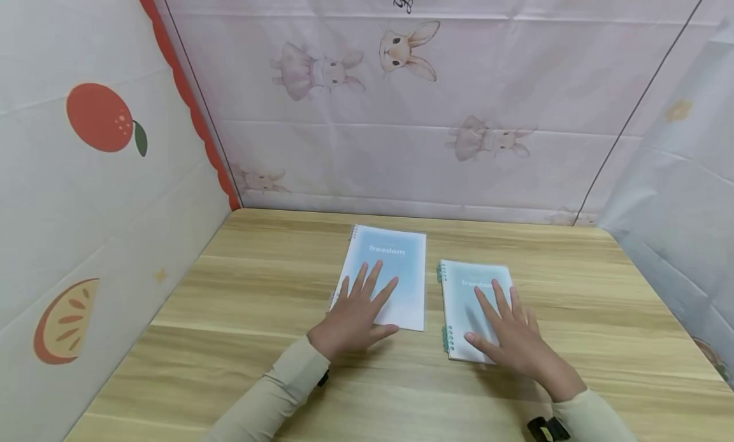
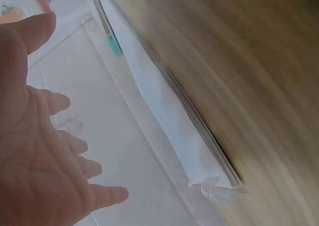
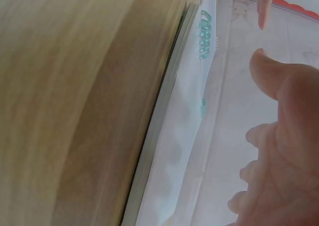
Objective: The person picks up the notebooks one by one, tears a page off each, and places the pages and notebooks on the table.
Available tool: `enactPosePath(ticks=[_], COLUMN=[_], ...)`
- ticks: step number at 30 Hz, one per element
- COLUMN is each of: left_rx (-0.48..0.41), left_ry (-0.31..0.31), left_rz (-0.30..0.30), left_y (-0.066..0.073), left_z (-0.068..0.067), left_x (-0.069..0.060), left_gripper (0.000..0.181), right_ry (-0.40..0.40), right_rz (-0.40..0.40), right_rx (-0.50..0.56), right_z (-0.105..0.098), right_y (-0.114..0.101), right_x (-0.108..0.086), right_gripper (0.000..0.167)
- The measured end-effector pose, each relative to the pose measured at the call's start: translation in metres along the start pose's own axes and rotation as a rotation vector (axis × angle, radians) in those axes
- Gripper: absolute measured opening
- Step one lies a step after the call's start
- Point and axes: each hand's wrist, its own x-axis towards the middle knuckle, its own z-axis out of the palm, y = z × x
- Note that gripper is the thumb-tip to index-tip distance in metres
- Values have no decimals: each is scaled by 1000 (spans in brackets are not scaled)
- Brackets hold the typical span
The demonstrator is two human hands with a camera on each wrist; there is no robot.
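Note:
Two spiral notebooks with pale blue covers lie side by side on the wooden table (image 1: 229, 289). The larger notebook (image 1: 395, 270) has clear coils and the word "freedom" on its cover. Over its lower part my left hand (image 1: 352, 318) is held with fingers spread. The smaller notebook (image 1: 464, 308), bound with green coils, lies to the right. Above it hovers my right hand (image 1: 513, 340), fingers spread, partly hiding the printed word. In the wrist views a gap shows between the left palm (image 2: 35, 151) and its notebook (image 2: 164, 106), and between the right palm (image 3: 289, 161) and its notebook (image 3: 174, 126).
A pink cloth with printed rabbits (image 1: 401, 111) hangs behind the table. At the left stands a white cloth with fruit prints (image 1: 97, 225), and another pale cloth (image 1: 676, 193) hangs at the right. A dark band (image 1: 547, 429) sits at the right wrist.

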Motion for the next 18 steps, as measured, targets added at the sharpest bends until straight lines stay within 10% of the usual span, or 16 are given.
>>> enactPosePath(ticks=[8,18], left_rx=[75,277], left_ry=[44,-96], left_rz=[30,160], left_y=[-12,-34], left_z=[0,11], left_x=[2,-1], left_gripper=[63,55], right_ry=[116,-49], right_rz=[-156,-223], right_rx=[49,43], right_z=[5,18], right_y=[-8,-31], right_x=[12,32], right_gripper=[64,48])
